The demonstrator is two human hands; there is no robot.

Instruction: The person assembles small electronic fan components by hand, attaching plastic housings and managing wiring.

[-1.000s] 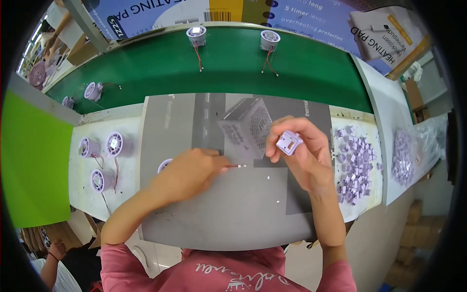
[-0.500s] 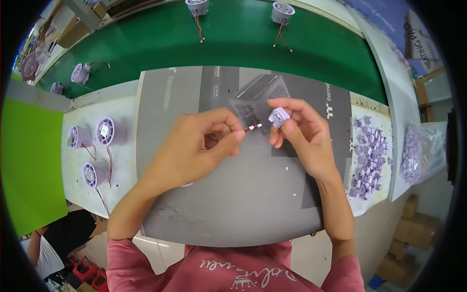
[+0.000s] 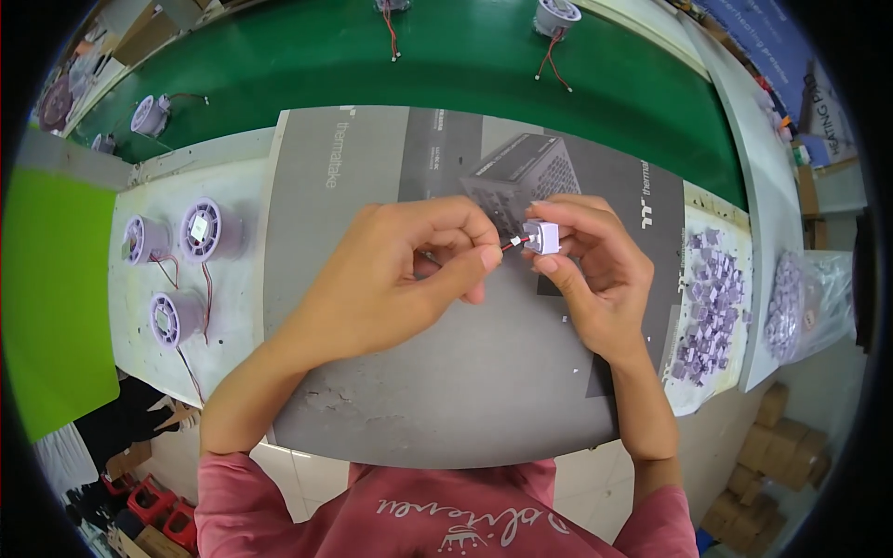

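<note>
Between the thumb and fingers of my left hand [image 3: 400, 274] is a thin red and black wire [image 3: 507, 246] that ends in a small white plug. My right hand [image 3: 603, 279] pinches a small lilac plastic housing [image 3: 547, 237] by its sides, its hollow side turned left. The plug meets the left side of the housing; how deep it sits I cannot tell. Both hands are raised over a grey printed mat [image 3: 446, 391]. Where the wire's other end goes is hidden by my left hand.
Several round lilac fan units [image 3: 209, 230] with wires stand on the left. A pile of lilac housings [image 3: 709, 312] lies to the right, beside a clear plastic bag [image 3: 823, 298]. More units sit on the green belt [image 3: 465, 79] beyond. Boxes [image 3: 781, 442] stand low at the right.
The plug and the lilac housing were apart and now touch. My left hand has moved right with the wire, and the housing has turned in my right fingers.
</note>
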